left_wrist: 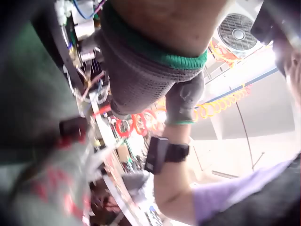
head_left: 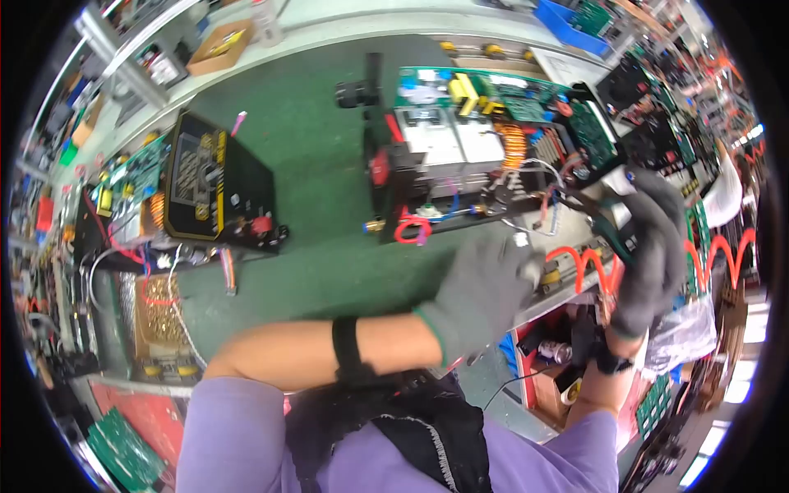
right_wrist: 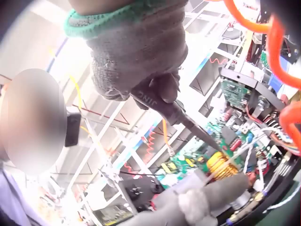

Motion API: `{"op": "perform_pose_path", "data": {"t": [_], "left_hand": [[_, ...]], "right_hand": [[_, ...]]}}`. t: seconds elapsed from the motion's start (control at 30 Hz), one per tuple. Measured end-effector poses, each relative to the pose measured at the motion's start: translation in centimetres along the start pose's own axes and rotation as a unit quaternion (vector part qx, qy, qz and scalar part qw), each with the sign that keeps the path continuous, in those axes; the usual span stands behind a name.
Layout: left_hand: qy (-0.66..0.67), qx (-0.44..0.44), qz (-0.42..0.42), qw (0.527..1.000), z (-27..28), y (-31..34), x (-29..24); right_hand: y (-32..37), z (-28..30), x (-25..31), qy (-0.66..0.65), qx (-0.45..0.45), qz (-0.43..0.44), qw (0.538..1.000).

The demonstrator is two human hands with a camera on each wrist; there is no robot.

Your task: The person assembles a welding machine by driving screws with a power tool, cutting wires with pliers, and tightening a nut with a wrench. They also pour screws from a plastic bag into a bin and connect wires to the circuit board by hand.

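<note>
Tool (right_wrist: 157,101) gripped in right hand (head_left: 649,246), long axis slanting toward uncovered machine (head_left: 481,144) on green bench (head_left: 312,164), leftward; left hand (head_left: 485,287) near machine's front edge, grip unclear.

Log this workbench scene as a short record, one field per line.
Left hand: gray-gloved, near the open electronics unit; grip unclear
Right hand: gray-gloved, holding dark pliers, apparently long-nosed
Exposed parts: green circuit boards, copper-wound toroidal coil, loose wiring
Second unit: at left, black panel with yellow markings
Surface: green bench top
Nearby: orange coiled hose
</note>
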State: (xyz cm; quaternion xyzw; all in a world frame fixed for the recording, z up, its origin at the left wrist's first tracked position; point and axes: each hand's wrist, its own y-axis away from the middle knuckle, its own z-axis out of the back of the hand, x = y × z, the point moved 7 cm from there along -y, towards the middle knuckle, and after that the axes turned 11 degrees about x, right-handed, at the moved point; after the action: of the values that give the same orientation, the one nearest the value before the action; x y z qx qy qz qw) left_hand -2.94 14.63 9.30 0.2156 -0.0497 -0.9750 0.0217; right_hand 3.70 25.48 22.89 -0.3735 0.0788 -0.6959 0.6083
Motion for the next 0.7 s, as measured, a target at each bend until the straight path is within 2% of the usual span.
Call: {"op": "perform_pose_path", "data": {"t": [0.03, 0.1, 0.17, 0.23, 0.3, 0.33, 0.37, 0.43, 0.47, 0.5, 0.57, 0.6, 0.63, 0.7], "left_hand": [[0.000, -0.002, 0.016, 1.000, -1.1, 1.7, -0.2], [-0.026, 0.063, 0.041, 0.997, -4.3, 4.2, -0.4], [0.006, 0.084, 0.054, 0.995, -4.7, 5.2, 0.0], [0.040, 0.100, 0.074, 0.991, -5.8, 5.0, 0.0], [-0.011, 0.099, 0.038, 0.994, -7.1, 3.2, -0.8], [-0.049, 0.050, 0.016, 0.997, -5.3, 3.9, -0.4], [-0.049, 0.048, 0.026, 0.997, -4.9, 4.2, 0.6], [-0.045, -0.091, 0.041, 0.994, -2.8, 4.8, 2.7], [-0.028, -0.049, 0.066, 0.996, -3.5, 4.6, 4.6], [-0.028, -0.050, 0.069, 0.996, -2.9, 5.4, 5.7], [-0.108, -0.217, -0.024, 0.970, 0.2, 10.3, 6.3], [-0.075, -0.212, -0.011, 0.974, 1.1, 12.5, 7.1], [-0.041, -0.207, 0.001, 0.977, 2.3, 14.9, 7.6], [-0.002, -0.123, 0.198, 0.973, 4.6, 19.4, 11.0]], "right_hand": [[1.5, 0.6, -0.1, -0.011, -0.027, 0.004, 1.000], [2.3, 0.8, 1.0, 0.044, -0.016, 0.058, 0.997], [3.1, 0.3, 1.0, 0.044, -0.021, 0.060, 0.997], [3.2, -0.3, 1.5, 0.043, 0.015, 0.080, 0.996], [4.2, 0.1, 1.7, 0.035, -0.033, 0.057, 0.997], [4.8, 0.6, 1.6, 0.000, -0.070, 0.063, 0.996], [5.1, 0.9, 2.1, -0.022, -0.072, 0.094, 0.993], [5.2, 1.1, 4.0, -0.032, -0.107, 0.087, 0.990], [5.3, 1.1, 5.3, -0.022, -0.163, 0.080, 0.983], [5.6, 1.2, 5.1, -0.024, -0.162, 0.082, 0.983], [6.4, 0.9, 4.6, -0.060, -0.132, 0.130, 0.981], [6.4, 0.0, 5.0, -0.128, -0.161, 0.130, 0.970], [6.0, -1.4, 6.2, -0.129, -0.159, 0.132, 0.970], [4.5, -5.8, 9.3, -0.187, -0.061, 0.105, 0.975]]}}
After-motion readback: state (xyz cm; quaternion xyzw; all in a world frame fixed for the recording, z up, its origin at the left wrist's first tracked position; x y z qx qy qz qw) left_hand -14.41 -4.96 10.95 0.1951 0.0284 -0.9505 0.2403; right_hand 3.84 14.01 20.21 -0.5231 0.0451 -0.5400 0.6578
